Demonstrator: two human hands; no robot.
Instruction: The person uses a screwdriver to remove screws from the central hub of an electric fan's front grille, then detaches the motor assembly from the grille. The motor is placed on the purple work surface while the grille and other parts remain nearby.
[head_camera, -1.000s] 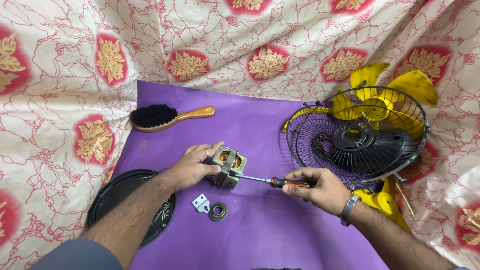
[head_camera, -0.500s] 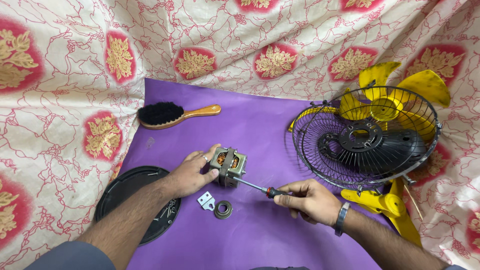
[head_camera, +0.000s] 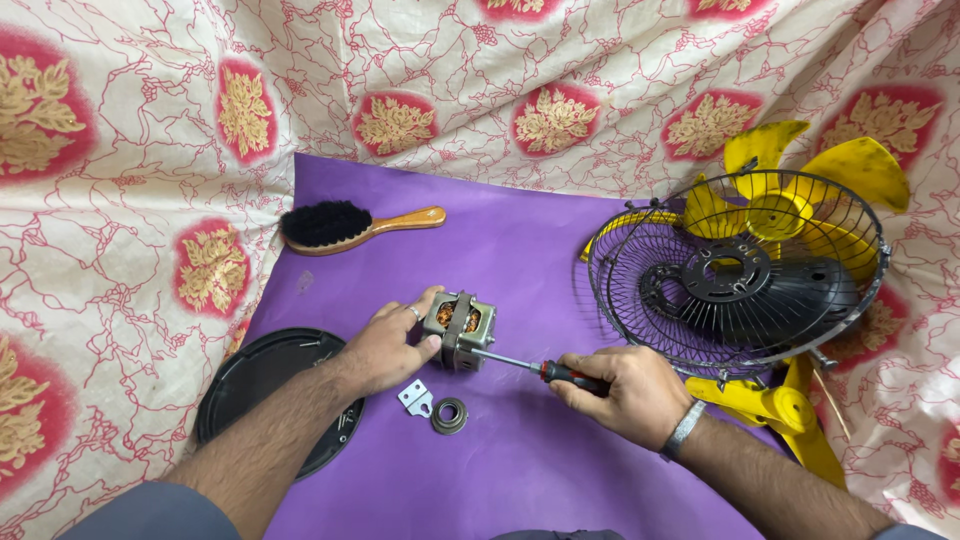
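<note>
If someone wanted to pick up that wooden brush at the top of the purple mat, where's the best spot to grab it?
Probably by the wooden handle, coming from above on its right end. The brush lies flat on the purple mat with its slim handle pointing right and free of other things, while the black bristles at the left end are soft and bulky, a poorer hold.

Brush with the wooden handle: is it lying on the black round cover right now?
No, the brush lies on the purple mat near its far edge, well apart from the black round cover.
</note>
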